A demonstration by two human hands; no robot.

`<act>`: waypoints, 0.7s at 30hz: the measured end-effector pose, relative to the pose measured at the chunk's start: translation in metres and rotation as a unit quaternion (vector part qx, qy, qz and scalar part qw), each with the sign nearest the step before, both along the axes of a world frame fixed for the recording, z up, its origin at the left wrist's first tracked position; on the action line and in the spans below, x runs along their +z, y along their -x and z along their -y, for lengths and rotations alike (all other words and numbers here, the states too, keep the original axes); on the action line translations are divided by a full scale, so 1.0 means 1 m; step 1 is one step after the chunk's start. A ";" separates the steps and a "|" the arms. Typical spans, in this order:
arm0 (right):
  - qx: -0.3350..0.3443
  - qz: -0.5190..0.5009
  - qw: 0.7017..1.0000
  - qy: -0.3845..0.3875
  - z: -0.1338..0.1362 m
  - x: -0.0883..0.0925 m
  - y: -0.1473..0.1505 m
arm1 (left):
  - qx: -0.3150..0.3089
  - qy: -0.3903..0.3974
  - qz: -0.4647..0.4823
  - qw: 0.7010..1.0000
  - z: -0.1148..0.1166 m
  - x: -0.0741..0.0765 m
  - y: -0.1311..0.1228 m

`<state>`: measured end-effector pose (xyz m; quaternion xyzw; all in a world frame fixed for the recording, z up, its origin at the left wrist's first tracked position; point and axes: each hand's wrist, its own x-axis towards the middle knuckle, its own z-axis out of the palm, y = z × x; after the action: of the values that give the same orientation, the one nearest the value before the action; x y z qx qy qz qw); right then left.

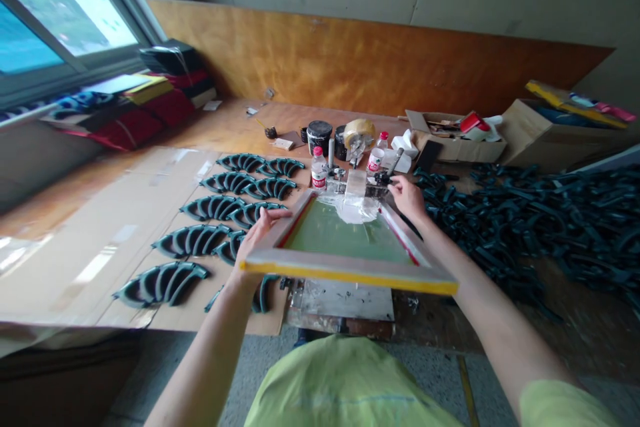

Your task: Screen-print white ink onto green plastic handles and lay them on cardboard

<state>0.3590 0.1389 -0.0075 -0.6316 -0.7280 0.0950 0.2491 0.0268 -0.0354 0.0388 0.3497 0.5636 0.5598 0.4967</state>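
Note:
A screen-printing frame (345, 262) with a pale green mesh is tilted up in front of me, its near edge raised off the bench. My left hand (256, 235) grips the frame's left side, thumb on the inner side. At the far right corner, my right hand (407, 197) has its fingers closed at a black clamp knob (384, 178). White ink (361, 212) is pooled at the far end of the mesh, where a pale flat squeegee (356, 184) leans. Beneath the frame lies a pale metal base plate (345, 300).
Rows of dark green curved plastic parts (187, 241) lie on cardboard (95, 233) at left. A big heap of similar parts (510, 220) covers the right. Behind stand red-capped bottles (319, 170), a black tub (319, 136), a tape roll (359, 129) and a cardboard box (463, 147).

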 end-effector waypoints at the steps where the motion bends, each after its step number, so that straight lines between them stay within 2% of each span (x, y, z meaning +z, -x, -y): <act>1: -0.011 0.000 1.000 0.021 0.007 -0.010 -0.009 | 0.005 -0.038 0.013 0.999 -0.011 0.010 -0.003; 3: -0.001 0.002 0.998 0.059 0.027 -0.034 -0.015 | -0.003 -0.092 0.024 0.996 -0.034 0.027 -0.008; 5: 0.046 0.006 0.996 0.077 0.050 -0.057 -0.009 | -0.011 -0.111 0.021 0.994 -0.054 0.040 -0.011; 7: 0.111 0.027 0.991 0.074 0.070 -0.073 0.003 | -0.006 -0.126 0.027 0.992 -0.064 0.042 -0.014; 8: 0.145 0.042 0.986 0.068 0.077 -0.077 0.010 | 0.012 -0.132 0.030 0.991 -0.063 0.039 -0.016; 10: 0.182 0.065 0.980 0.054 0.089 -0.076 0.022 | 0.046 -0.114 0.038 0.992 -0.051 0.022 -0.024; 11: 0.183 0.067 0.980 0.045 0.095 -0.071 0.028 | 0.035 -0.075 0.043 0.996 -0.040 0.009 -0.030; 12: 0.178 0.065 0.981 0.033 0.102 -0.066 0.035 | 0.007 -0.018 0.050 0.999 -0.027 -0.006 -0.037; 14: 0.183 0.065 0.981 -0.006 0.124 -0.054 0.054 | -0.121 0.143 0.079 0.979 0.003 -0.039 -0.055; 16: 0.245 0.077 0.965 -0.052 0.150 -0.046 0.075 | -0.146 0.214 0.137 0.956 0.032 -0.068 -0.071; 19: 0.393 0.090 0.912 -0.082 0.170 -0.046 0.089 | -0.086 0.234 0.207 0.946 0.060 -0.097 -0.073; 20: 0.408 0.092 0.905 -0.076 0.167 -0.049 0.082 | -0.057 0.238 0.208 0.947 0.065 -0.104 -0.065; 21: 0.392 0.099 0.913 -0.059 0.160 -0.052 0.067 | -0.022 0.242 0.198 0.950 0.070 -0.111 -0.053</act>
<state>0.2916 -0.0215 -0.0598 -0.2855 -0.9424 0.0790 0.1551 0.0801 -0.1056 -0.0723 0.1137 0.5648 0.4529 0.6804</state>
